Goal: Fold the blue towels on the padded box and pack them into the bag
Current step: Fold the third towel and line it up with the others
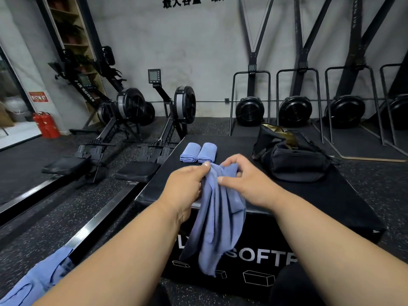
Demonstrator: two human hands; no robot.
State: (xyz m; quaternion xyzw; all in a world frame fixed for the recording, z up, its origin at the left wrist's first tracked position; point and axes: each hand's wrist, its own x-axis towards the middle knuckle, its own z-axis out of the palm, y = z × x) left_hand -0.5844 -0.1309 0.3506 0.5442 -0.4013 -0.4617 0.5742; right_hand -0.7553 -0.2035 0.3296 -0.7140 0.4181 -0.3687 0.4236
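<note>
A loose blue towel [217, 219] hangs bunched in front of the black padded box [313, 195]. My left hand [187, 184] grips its top edge between thumb and fingers. My right hand [245, 180] pinches the same upper edge just to the right. Two folded blue towels [198, 152] lie side by side on the far left part of the box top. A black bag [293, 159] with its top open sits on the box at the far right.
More blue cloth [37, 281] lies at the lower left near my left arm. Rowing machines [132, 120] stand to the left on the rubber floor. Ski-trainer machines [295, 111] line the back wall. Red fire extinguishers [46, 124] stand at far left.
</note>
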